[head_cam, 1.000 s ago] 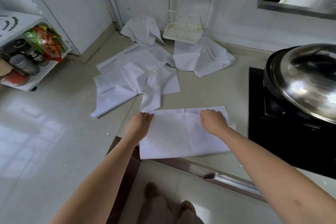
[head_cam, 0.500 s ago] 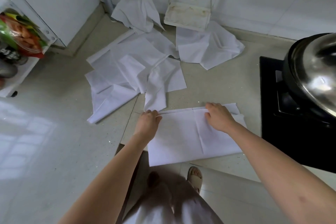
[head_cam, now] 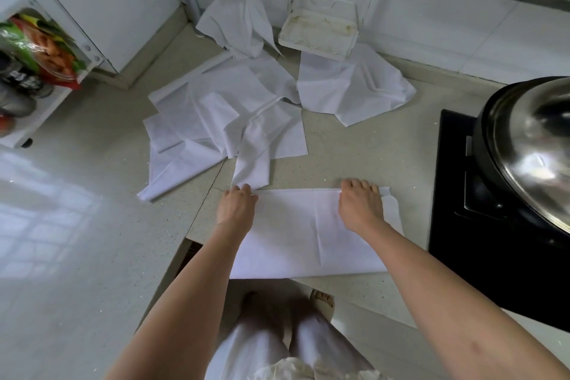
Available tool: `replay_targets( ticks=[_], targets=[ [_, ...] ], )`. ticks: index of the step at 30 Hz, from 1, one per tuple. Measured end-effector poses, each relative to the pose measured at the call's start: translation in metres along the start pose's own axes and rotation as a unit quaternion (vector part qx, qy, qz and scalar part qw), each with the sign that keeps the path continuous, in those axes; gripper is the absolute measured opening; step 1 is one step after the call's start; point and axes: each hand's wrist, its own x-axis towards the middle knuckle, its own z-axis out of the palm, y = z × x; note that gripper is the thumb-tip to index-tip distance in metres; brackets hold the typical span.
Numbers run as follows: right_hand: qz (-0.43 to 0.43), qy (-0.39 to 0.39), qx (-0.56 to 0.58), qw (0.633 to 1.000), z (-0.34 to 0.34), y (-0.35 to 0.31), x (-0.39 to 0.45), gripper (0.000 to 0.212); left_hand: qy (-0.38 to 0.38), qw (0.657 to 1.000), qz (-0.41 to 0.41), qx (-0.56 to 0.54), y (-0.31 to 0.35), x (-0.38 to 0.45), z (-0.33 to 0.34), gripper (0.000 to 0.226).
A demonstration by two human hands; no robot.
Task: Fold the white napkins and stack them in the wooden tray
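Both hands are now pressing along the far edge of the napkin (head_cam: 311, 234) on the counter (head_cam: 354, 157). The left hand (head_cam: 236, 208) is pinching the far left corner with curled fingers; the right hand (head_cam: 361, 207) is resting on the far right edge, fingers bent over it, though a true grip cannot be confirmed. Compared with a second ago, the far edge is lying straighter and aligned, suggesting the first fold is being finished. Unfolded napkins (head_cam: 222, 120) are lying beyond the hands. No wooden tray is showing.

pot (head_cam: 530, 151) cut off right, fingertips hidden underneath hands (head_cam: 236, 207)
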Motion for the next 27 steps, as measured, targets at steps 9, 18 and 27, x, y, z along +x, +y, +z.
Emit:
replay_targets(
  ticks=[9, 18, 27],
  targets=[
    [0.001, 0.001, -0.031, 1.000, -0.001, 0.004, -0.001, 0.039, 0.004, 1.000, -0.022, -0.008, 0.002, 0.007, 0.006, 0.033],
    [0.010, -0.007, -0.020, 1.000, -0.003, 0.004, 0.001, 0.040, 0.004, 1.000, -0.018, 0.017, 0.002, 0.013, 0.008, 0.031],
    [0.007, -0.012, 0.000, 1.000, -0.005, 0.008, 0.006, 0.040, 0.004, 1.000, -0.005, 0.029, -0.001, 0.016, 0.011, 0.034]
  ],
)
